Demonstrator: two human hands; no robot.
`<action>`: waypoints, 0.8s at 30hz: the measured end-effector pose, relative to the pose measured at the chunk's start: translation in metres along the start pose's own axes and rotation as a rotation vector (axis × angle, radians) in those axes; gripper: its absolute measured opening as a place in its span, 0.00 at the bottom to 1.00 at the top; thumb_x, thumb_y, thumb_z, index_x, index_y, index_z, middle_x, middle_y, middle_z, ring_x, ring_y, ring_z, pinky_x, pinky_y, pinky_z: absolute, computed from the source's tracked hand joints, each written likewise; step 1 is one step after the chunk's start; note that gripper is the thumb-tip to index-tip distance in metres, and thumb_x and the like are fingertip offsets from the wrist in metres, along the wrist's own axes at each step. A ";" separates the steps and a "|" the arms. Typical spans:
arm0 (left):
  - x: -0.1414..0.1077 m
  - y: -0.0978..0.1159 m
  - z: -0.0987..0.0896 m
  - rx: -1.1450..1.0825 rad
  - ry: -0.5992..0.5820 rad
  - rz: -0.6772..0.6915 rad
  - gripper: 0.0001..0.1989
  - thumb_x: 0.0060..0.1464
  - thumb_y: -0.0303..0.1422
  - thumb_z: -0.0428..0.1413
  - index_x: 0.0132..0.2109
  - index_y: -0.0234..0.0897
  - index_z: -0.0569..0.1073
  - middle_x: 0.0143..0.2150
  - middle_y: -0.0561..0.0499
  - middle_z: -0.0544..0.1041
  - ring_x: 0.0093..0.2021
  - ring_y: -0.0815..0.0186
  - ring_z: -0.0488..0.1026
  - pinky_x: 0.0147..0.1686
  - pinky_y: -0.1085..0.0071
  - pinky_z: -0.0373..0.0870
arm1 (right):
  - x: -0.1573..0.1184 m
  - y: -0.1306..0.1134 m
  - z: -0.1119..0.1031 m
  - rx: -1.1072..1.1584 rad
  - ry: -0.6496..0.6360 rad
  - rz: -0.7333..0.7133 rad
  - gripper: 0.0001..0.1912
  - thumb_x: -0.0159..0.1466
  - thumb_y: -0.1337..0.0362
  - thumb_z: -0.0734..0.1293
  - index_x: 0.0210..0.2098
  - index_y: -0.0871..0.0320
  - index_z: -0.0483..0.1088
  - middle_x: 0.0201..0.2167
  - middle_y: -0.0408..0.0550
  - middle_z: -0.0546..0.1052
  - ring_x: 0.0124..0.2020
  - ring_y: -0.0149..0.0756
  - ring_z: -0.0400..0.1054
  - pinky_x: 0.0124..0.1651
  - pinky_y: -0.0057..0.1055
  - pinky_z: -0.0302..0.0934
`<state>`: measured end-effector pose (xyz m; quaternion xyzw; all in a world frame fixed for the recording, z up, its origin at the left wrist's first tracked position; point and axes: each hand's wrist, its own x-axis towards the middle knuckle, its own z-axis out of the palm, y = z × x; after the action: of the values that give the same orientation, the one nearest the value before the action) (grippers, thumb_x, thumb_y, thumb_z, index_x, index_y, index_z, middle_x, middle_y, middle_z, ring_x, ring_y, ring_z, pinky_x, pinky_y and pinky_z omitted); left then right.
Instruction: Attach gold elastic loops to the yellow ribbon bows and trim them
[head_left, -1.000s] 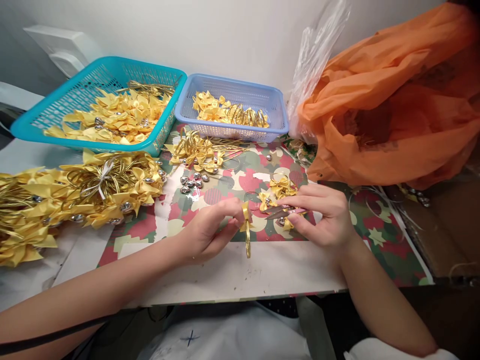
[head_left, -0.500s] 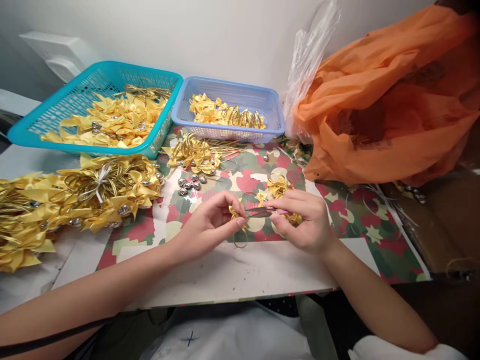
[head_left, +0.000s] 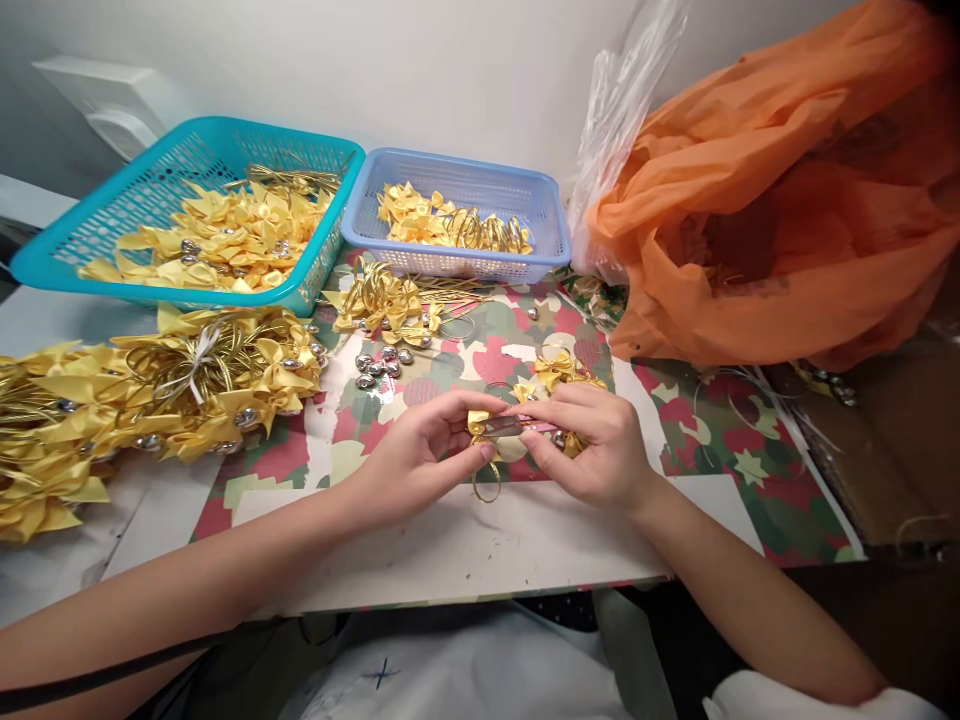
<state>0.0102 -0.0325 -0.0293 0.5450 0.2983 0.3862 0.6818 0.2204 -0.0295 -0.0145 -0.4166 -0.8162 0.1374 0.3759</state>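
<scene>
Over the front of the table my left hand [head_left: 435, 450] pinches a small yellow ribbon bow [head_left: 477, 424]. A loop of gold cord [head_left: 487, 487] hangs below its fingertips. My right hand [head_left: 592, 435] is closed around a pair of tweezers [head_left: 504, 426], dark at the tips and pinkish by the fingers. Their tips point left and reach the bow; whether they grip it I cannot tell. Just behind my right hand lie several yellow ribbon bows [head_left: 559, 368], partly hidden by it. Several silver bells [head_left: 384, 362] sit in a cluster beyond my left hand.
A teal basket [head_left: 187, 293] and a blue basket [head_left: 457, 262] with yellow bows stand against the wall. Bundled bows with gold cords [head_left: 217, 370] lie at the left. An orange bag [head_left: 750, 310] stands at the right, beside a clear plastic bag [head_left: 622, 110]. White board [head_left: 450, 550] lines the front edge.
My right hand has moved slightly left with the tweezers, closer to my left hand. The bow and its gold loop show more plainly between the fingers.
</scene>
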 end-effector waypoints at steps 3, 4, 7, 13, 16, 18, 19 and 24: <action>0.000 0.001 0.001 -0.001 0.005 -0.009 0.12 0.60 0.28 0.59 0.51 0.39 0.74 0.46 0.47 0.79 0.46 0.65 0.77 0.45 0.71 0.75 | -0.001 -0.001 0.001 -0.014 0.004 0.002 0.13 0.62 0.62 0.66 0.36 0.61 0.82 0.19 0.42 0.69 0.21 0.29 0.60 0.25 0.27 0.54; 0.001 0.001 0.001 0.002 0.009 -0.013 0.12 0.60 0.28 0.59 0.50 0.39 0.74 0.46 0.47 0.79 0.46 0.65 0.77 0.44 0.71 0.76 | -0.001 -0.001 0.001 -0.021 0.007 0.001 0.13 0.62 0.62 0.66 0.36 0.60 0.81 0.19 0.42 0.69 0.21 0.29 0.60 0.25 0.27 0.54; 0.001 0.001 0.000 0.000 0.013 -0.027 0.12 0.59 0.29 0.60 0.51 0.38 0.74 0.46 0.46 0.79 0.45 0.64 0.78 0.45 0.68 0.76 | -0.001 -0.002 0.001 -0.046 0.013 -0.002 0.11 0.61 0.62 0.66 0.36 0.59 0.81 0.19 0.42 0.70 0.21 0.29 0.61 0.25 0.27 0.54; 0.001 -0.001 0.001 -0.018 0.024 -0.030 0.12 0.58 0.28 0.60 0.49 0.37 0.75 0.45 0.46 0.80 0.46 0.63 0.79 0.44 0.69 0.78 | 0.000 -0.004 0.002 -0.080 0.016 -0.003 0.11 0.60 0.63 0.66 0.34 0.58 0.81 0.18 0.42 0.69 0.21 0.29 0.60 0.24 0.27 0.53; 0.001 -0.001 0.002 -0.038 0.011 -0.045 0.11 0.58 0.27 0.60 0.49 0.37 0.75 0.46 0.46 0.80 0.44 0.65 0.79 0.43 0.71 0.78 | 0.000 -0.005 0.003 -0.084 0.032 -0.019 0.11 0.60 0.63 0.66 0.33 0.59 0.81 0.18 0.42 0.69 0.20 0.29 0.59 0.24 0.27 0.51; 0.002 -0.001 0.002 -0.049 0.008 -0.052 0.11 0.58 0.27 0.60 0.49 0.37 0.75 0.47 0.46 0.80 0.44 0.65 0.80 0.44 0.70 0.78 | 0.000 -0.006 0.003 -0.084 0.038 -0.025 0.10 0.60 0.64 0.67 0.33 0.60 0.81 0.18 0.42 0.69 0.21 0.29 0.59 0.24 0.27 0.51; 0.002 -0.001 0.002 -0.053 0.007 -0.054 0.11 0.58 0.27 0.60 0.49 0.37 0.75 0.47 0.46 0.80 0.44 0.65 0.80 0.45 0.70 0.78 | -0.001 -0.006 0.004 -0.083 0.039 -0.022 0.10 0.59 0.64 0.67 0.33 0.60 0.81 0.18 0.42 0.70 0.21 0.29 0.59 0.24 0.27 0.52; 0.003 0.000 0.001 -0.045 0.005 -0.058 0.11 0.58 0.27 0.60 0.49 0.36 0.75 0.46 0.45 0.81 0.45 0.63 0.80 0.45 0.69 0.78 | -0.002 -0.005 0.006 -0.058 0.030 0.011 0.10 0.60 0.64 0.66 0.33 0.59 0.81 0.19 0.43 0.72 0.22 0.29 0.62 0.25 0.27 0.54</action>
<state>0.0130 -0.0308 -0.0294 0.5196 0.3067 0.3743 0.7042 0.2138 -0.0338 -0.0163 -0.4340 -0.8119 0.1095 0.3748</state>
